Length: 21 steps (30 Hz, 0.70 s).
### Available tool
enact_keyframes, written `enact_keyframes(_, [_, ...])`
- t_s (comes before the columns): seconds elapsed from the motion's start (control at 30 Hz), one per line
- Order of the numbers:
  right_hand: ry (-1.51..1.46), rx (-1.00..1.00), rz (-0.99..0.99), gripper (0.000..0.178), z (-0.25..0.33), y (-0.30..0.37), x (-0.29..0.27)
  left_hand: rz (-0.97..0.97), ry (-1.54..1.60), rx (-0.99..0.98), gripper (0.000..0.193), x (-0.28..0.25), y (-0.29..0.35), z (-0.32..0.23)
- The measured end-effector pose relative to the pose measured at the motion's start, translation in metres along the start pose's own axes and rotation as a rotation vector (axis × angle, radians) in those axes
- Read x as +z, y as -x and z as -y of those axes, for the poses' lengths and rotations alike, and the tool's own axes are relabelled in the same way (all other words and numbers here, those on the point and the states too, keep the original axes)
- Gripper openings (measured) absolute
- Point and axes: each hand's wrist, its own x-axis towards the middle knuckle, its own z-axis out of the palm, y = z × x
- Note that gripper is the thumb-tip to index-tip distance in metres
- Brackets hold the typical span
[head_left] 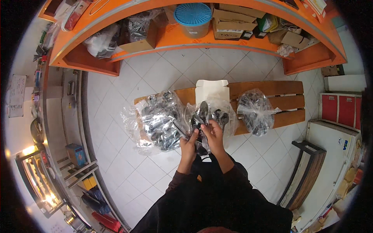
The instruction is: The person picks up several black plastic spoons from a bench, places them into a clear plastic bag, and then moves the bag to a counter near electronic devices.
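- The left clear bag lay on the left end of the wooden bench, crumpled over many dark pieces whose kind could not be told.
- The middle clear bag lay just right of it, around more dark, rounded pieces.
- The right clear bag, well apart from the left one, was gathered at its right side and full of dark items.
- A white carton stood beyond the middle bag; its contents could not be seen.
- On the far orange shelf were a grey bucket with a blue lid, cardboard boxes, and on the left an open box with plastic-wrapped stuff inside.
- A white sheet on the left wall bore writing too small to read; small stickers marked the white cabinet on the right.
- The left hand was partly closed, gripping a slim shiny piece.
- The right hand was half curled, thumb and fingers pinching the dark long pieces at the middle bag's near side.
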Motion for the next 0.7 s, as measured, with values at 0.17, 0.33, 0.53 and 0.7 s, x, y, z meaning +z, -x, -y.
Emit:
enact_keyframes(0.17, [0.196,-0.208,-0.181,0.017,-0.007,0.004,0.001,-0.094,0.024,0.138,0.012,0.009,0.003,0.004])
enact_keyframes(0.33, [0.559,-0.265,-0.136,0.018,0.011,0.003,-0.006,-0.022,-0.481,0.191,0.015,-0.004,0.003,-0.005])
enact_keyframes(0.53, [0.619,-0.200,-0.185,0.019,0.013,-0.010,-0.030,0.057,-0.148,0.033,0.014,-0.006,0.002,-0.018])
enact_keyframes(0.7, [1.150,-0.262,-0.165,0.028,-0.011,-0.013,-0.048,-0.390,-0.711,0.560,0.018,-0.082,-0.024,0.001])
